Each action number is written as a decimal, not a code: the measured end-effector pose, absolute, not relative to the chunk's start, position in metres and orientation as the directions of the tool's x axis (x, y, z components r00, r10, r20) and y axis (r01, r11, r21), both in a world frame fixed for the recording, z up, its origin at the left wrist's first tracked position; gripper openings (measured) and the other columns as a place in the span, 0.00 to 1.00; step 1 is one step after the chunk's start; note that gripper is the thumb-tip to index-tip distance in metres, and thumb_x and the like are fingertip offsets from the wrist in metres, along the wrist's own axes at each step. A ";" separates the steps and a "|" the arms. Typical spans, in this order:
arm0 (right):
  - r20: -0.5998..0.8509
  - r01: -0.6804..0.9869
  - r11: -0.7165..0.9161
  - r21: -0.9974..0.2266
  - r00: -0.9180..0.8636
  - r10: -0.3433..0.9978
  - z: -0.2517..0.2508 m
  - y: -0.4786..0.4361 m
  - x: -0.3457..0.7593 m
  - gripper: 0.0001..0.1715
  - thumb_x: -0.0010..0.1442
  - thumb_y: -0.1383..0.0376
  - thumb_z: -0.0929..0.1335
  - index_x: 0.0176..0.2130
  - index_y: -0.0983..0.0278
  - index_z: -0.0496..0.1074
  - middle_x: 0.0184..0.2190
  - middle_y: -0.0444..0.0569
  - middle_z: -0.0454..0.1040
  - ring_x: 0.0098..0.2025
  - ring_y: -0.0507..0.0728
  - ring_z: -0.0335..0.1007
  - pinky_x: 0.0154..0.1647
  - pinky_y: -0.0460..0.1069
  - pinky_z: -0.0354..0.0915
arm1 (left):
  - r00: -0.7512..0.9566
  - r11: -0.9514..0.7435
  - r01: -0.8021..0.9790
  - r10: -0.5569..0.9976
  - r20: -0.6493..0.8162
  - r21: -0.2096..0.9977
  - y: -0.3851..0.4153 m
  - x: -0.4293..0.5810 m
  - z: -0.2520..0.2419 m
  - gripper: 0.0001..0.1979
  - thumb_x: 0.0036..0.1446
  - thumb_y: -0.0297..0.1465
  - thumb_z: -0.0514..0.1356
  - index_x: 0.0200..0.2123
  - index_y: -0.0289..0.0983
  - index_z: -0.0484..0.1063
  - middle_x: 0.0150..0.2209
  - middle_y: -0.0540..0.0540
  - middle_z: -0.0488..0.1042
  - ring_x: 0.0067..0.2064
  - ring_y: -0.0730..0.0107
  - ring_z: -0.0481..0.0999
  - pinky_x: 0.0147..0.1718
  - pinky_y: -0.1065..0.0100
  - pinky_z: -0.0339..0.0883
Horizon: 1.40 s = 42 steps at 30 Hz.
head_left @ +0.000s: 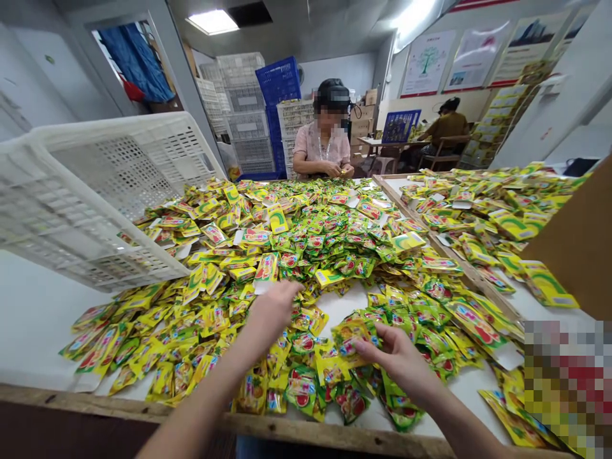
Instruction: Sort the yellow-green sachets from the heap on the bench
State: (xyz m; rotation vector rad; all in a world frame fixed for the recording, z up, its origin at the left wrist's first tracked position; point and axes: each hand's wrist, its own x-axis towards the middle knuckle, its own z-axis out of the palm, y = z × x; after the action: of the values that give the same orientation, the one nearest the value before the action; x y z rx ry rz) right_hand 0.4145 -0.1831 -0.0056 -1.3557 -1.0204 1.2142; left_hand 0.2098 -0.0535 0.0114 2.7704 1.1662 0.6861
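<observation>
A big heap of small yellow-green sachets [306, 242] covers the white table [33, 319]. My left hand [275, 306] reaches forward into the pile, palm down, fingers curled at a sachet near the middle. My right hand [394, 354] is closed on a small bunch of sachets [347, 338] held just above the pile's near edge.
A white perforated crate [95, 191] lies tipped on the table at the left. A brown cardboard box flap [574, 242] stands at the right. Another person [325, 143] sits at the far end handling sachets. More crates [248, 108] are stacked behind.
</observation>
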 end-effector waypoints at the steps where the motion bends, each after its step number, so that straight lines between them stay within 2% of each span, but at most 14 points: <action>1: -0.143 -0.049 -0.137 -0.989 0.165 0.976 -0.005 -0.185 0.417 0.22 0.44 0.52 0.75 0.34 0.65 0.77 0.33 0.50 0.79 0.36 0.59 0.75 0.40 0.53 0.70 | 0.575 -0.649 0.755 0.724 0.380 0.094 -0.034 0.200 0.017 0.23 0.50 0.15 0.49 0.45 0.40 0.70 0.41 0.43 0.74 0.42 0.61 0.73 0.40 0.63 0.66; 3: -0.169 -0.098 -0.153 -0.983 0.179 0.969 -0.005 -0.188 0.420 0.21 0.41 0.53 0.76 0.33 0.64 0.77 0.33 0.51 0.80 0.36 0.60 0.76 0.41 0.54 0.71 | 0.601 -0.609 0.786 0.710 0.366 -0.109 0.003 0.182 0.024 0.29 0.48 0.14 0.50 0.51 0.43 0.67 0.50 0.40 0.70 0.48 0.56 0.70 0.44 0.59 0.63; 5: -0.198 -0.153 -0.176 -0.972 0.142 0.970 -0.004 -0.189 0.418 0.21 0.39 0.55 0.77 0.33 0.64 0.78 0.33 0.51 0.80 0.36 0.60 0.77 0.41 0.54 0.71 | 0.740 -0.710 0.671 0.621 0.259 -0.216 0.032 0.172 0.025 0.32 0.47 0.14 0.51 0.53 0.45 0.66 0.55 0.42 0.67 0.53 0.55 0.66 0.49 0.57 0.59; 10: -0.172 -0.225 -0.149 -0.963 0.083 0.982 -0.006 -0.189 0.407 0.20 0.38 0.58 0.78 0.33 0.63 0.78 0.35 0.50 0.81 0.35 0.59 0.77 0.41 0.53 0.72 | 0.833 -0.799 0.552 0.518 0.194 -0.238 0.056 0.174 0.016 0.27 0.51 0.17 0.50 0.51 0.47 0.67 0.57 0.45 0.66 0.58 0.59 0.62 0.56 0.57 0.52; 13: -0.157 -0.221 -0.121 -0.968 0.155 0.975 -0.003 -0.189 0.412 0.21 0.36 0.58 0.79 0.32 0.63 0.78 0.33 0.50 0.81 0.34 0.58 0.77 0.39 0.52 0.72 | 0.786 -0.788 0.594 0.524 0.328 -0.164 0.043 0.181 0.020 0.23 0.50 0.25 0.56 0.51 0.42 0.65 0.59 0.41 0.63 0.61 0.53 0.57 0.59 0.50 0.46; 15: -0.147 -0.220 -0.088 -0.972 0.270 0.952 0.001 -0.189 0.418 0.22 0.34 0.58 0.79 0.31 0.63 0.77 0.31 0.49 0.80 0.32 0.58 0.77 0.37 0.52 0.73 | 0.690 -0.775 0.632 0.550 0.471 -0.020 0.024 0.186 0.023 0.23 0.49 0.33 0.58 0.50 0.38 0.63 0.53 0.38 0.68 0.57 0.51 0.63 0.57 0.49 0.51; 18: -0.098 -0.226 -0.005 -0.974 0.406 0.909 0.012 -0.188 0.420 0.22 0.34 0.58 0.79 0.30 0.62 0.76 0.29 0.49 0.80 0.30 0.57 0.76 0.33 0.51 0.73 | 0.546 -0.745 0.619 0.635 0.546 0.248 -0.018 0.197 0.020 0.21 0.50 0.39 0.55 0.47 0.37 0.59 0.35 0.44 0.73 0.38 0.59 0.74 0.39 0.59 0.67; 21: 0.029 -0.206 0.144 -0.968 0.477 0.878 0.024 -0.183 0.408 0.20 0.36 0.58 0.79 0.31 0.61 0.75 0.29 0.48 0.80 0.31 0.58 0.76 0.33 0.51 0.73 | 0.506 -0.721 0.589 0.681 0.529 0.365 -0.063 0.212 0.007 0.23 0.50 0.40 0.56 0.47 0.39 0.56 0.31 0.49 0.71 0.30 0.63 0.74 0.29 0.65 0.67; 25: 0.277 0.018 0.318 -0.948 0.539 0.795 0.036 -0.175 0.390 0.14 0.42 0.59 0.76 0.31 0.60 0.75 0.30 0.48 0.79 0.33 0.58 0.76 0.36 0.52 0.73 | 0.442 -0.729 0.570 0.660 0.607 0.378 -0.100 0.225 -0.007 0.24 0.49 0.42 0.59 0.47 0.41 0.55 0.33 0.48 0.72 0.32 0.63 0.76 0.30 0.66 0.69; 27: 0.367 0.165 0.329 -0.930 0.470 0.803 0.039 -0.174 0.391 0.11 0.44 0.61 0.76 0.30 0.60 0.76 0.29 0.48 0.78 0.33 0.57 0.74 0.35 0.51 0.72 | 0.394 -0.743 0.567 0.624 0.675 0.356 -0.108 0.227 -0.010 0.23 0.51 0.41 0.59 0.46 0.41 0.55 0.35 0.47 0.72 0.33 0.64 0.76 0.30 0.67 0.69; 31: 0.235 0.253 0.182 -0.950 0.196 0.952 0.045 -0.177 0.406 0.12 0.45 0.59 0.75 0.31 0.62 0.78 0.29 0.48 0.79 0.31 0.57 0.74 0.33 0.50 0.70 | 0.352 -0.791 0.549 0.511 0.784 0.269 -0.113 0.229 -0.013 0.20 0.53 0.39 0.59 0.46 0.40 0.57 0.32 0.47 0.72 0.31 0.66 0.75 0.29 0.69 0.68; 34: 0.128 0.332 0.091 -0.939 0.090 0.988 0.046 -0.174 0.413 0.12 0.46 0.60 0.75 0.32 0.63 0.78 0.29 0.48 0.79 0.30 0.57 0.73 0.32 0.50 0.69 | 0.392 -0.831 0.520 0.439 0.809 0.199 -0.115 0.234 -0.019 0.21 0.52 0.38 0.59 0.47 0.39 0.57 0.31 0.47 0.72 0.30 0.65 0.75 0.28 0.68 0.68; 39: 0.179 0.397 0.148 -0.906 0.041 0.983 0.048 -0.166 0.413 0.10 0.51 0.60 0.71 0.34 0.62 0.77 0.31 0.48 0.78 0.31 0.55 0.73 0.32 0.48 0.67 | 0.368 -0.808 0.497 0.527 0.766 0.317 -0.117 0.243 -0.026 0.23 0.52 0.37 0.60 0.49 0.39 0.56 0.35 0.44 0.74 0.34 0.65 0.77 0.31 0.68 0.70; 42: 0.293 0.473 0.211 -0.856 0.105 0.950 0.050 -0.164 0.413 0.10 0.54 0.60 0.68 0.35 0.61 0.78 0.31 0.49 0.77 0.32 0.56 0.72 0.32 0.49 0.67 | 0.344 -0.785 0.499 0.568 0.748 0.366 -0.119 0.246 -0.027 0.23 0.52 0.37 0.60 0.49 0.39 0.56 0.37 0.44 0.74 0.36 0.64 0.77 0.33 0.68 0.71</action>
State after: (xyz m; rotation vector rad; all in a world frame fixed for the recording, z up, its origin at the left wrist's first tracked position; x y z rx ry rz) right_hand 0.4131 -0.1645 0.0496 -1.4071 -1.5159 0.6200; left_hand 0.2463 -0.1192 -0.0271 2.5147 1.0005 1.4472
